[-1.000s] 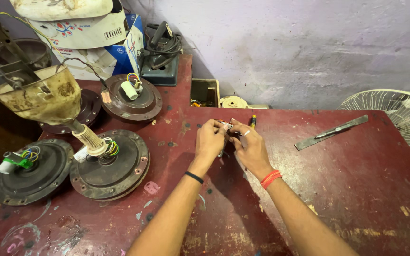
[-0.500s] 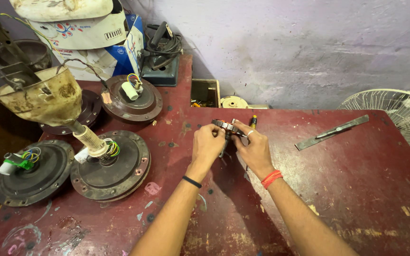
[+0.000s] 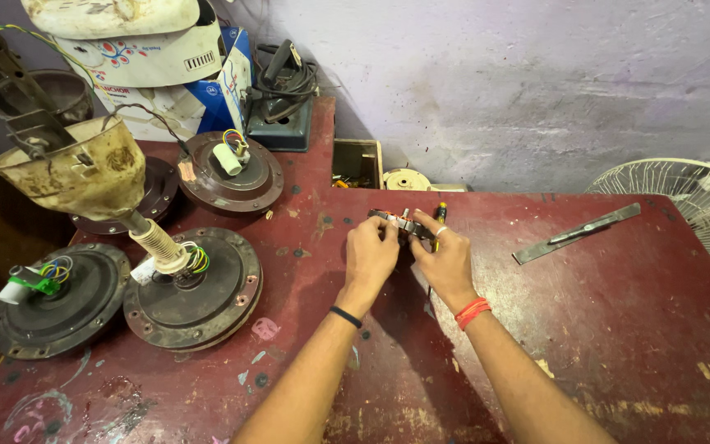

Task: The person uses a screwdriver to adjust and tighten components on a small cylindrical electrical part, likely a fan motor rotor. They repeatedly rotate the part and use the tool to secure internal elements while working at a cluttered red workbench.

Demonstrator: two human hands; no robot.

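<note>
Head view shows me both hands meeting over the middle of the red tabletop (image 3: 601, 329). My left hand (image 3: 369, 253) has its fingers curled shut around one end of a small dark metal part (image 3: 400, 222), and my right hand (image 3: 445, 259) pinches the other end, fingers closed on it as well. That part sits just above the tabletop, between the two hands, a little back from centre. Touching the right hand's far side is a screwdriver (image 3: 440, 214) with a yellow and black handle. Farther right lies a flat metal bar (image 3: 577, 233), well apart from the hands, and a white fan guard (image 3: 692, 197) hangs off the table's right edge. Left of the hands stand three round fan motors; the nearest motor (image 3: 195, 288) carries a stained canopy cup (image 3: 76, 168) on its rod. Behind, a small open box (image 3: 357, 163) rests by the wall.
</note>
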